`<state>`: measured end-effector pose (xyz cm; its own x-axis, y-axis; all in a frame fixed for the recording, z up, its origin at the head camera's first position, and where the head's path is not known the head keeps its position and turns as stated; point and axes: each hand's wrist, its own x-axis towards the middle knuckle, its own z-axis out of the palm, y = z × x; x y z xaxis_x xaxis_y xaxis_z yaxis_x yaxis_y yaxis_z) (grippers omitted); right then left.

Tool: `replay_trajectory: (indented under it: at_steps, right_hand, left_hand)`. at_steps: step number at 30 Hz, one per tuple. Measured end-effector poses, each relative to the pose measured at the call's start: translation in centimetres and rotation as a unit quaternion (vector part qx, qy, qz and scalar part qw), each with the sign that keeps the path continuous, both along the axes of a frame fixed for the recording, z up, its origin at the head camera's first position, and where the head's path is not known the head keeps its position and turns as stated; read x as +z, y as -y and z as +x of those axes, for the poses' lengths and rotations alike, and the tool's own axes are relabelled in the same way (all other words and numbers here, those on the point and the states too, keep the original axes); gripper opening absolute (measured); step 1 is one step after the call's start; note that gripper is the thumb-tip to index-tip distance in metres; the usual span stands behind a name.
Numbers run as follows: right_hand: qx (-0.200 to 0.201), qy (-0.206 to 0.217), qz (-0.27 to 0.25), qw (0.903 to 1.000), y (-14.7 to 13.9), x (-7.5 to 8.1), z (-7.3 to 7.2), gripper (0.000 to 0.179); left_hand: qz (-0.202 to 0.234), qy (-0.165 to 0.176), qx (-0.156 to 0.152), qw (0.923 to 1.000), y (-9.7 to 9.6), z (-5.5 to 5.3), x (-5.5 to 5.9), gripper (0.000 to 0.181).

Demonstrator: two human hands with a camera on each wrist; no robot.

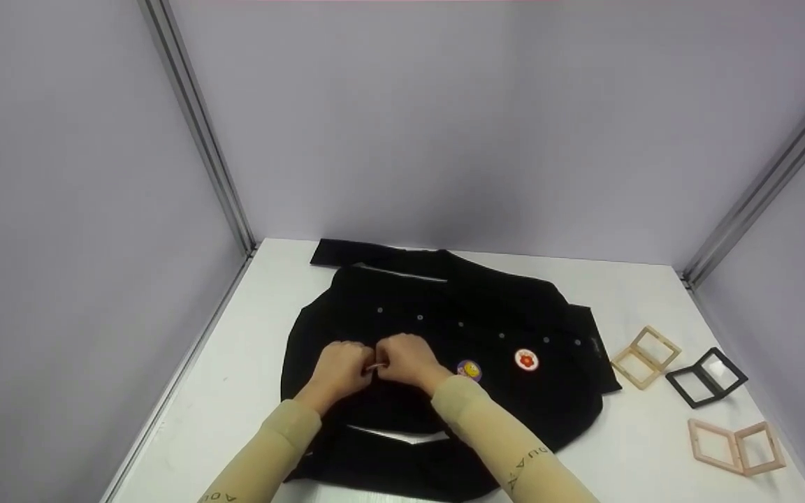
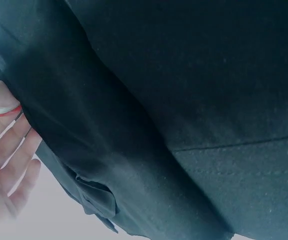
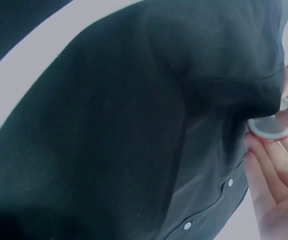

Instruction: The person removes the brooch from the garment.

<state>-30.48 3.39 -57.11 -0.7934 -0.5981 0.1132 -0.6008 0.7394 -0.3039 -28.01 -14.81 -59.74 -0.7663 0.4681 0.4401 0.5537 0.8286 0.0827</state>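
Lower centre of the frame: your left hand [image 1: 343, 366] and right hand [image 1: 404, 359] pinch a round badge [image 3: 269, 126] between them, touching the cloth of the black shirt [image 1: 388, 288].

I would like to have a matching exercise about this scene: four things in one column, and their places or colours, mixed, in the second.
1. Black shirt
2. Red-rimmed disc
3. Smiley badge
4. Black frame

A. purple and yellow
B. between the tan frame and the pinkish frame
C. spread across the white table
D. between the left hand and right hand

Pairs: 1-C, 2-D, 3-A, 4-B
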Motion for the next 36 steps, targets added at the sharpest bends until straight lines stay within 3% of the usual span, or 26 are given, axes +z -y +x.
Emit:
replay_trajectory:
  at_steps: [12, 22, 29, 36]
  right_hand:
    - [-0.004, -0.027, 0.004, 0.9996, 0.07, -0.13, 0.30, 0.010]
    - [-0.024, -0.017, 0.000, 0.9996, 0.20, -0.40, 0.24, 0.011]
    - [-0.031, -0.002, -0.028, 0.9991, 0.34, -0.46, 0.15, 0.012]
    - [-0.051, 0.007, -0.046, 0.9976, 0.48, -0.23, 0.23, 0.014]
  left_hand:
    - [0.025, 0.006, 0.002, 0.9997, -0.10, -0.10, -0.33, 0.027]
    - [0.069, 0.084, 0.017, 0.9939, -0.28, -0.02, 0.03, 0.017]
    - [0.068, 0.057, -0.004, 0.9960, -0.25, -0.22, -0.29, 0.018]
    - [0.019, 0.022, 0.013, 0.9995, -0.31, -0.55, -0.31, 0.020]
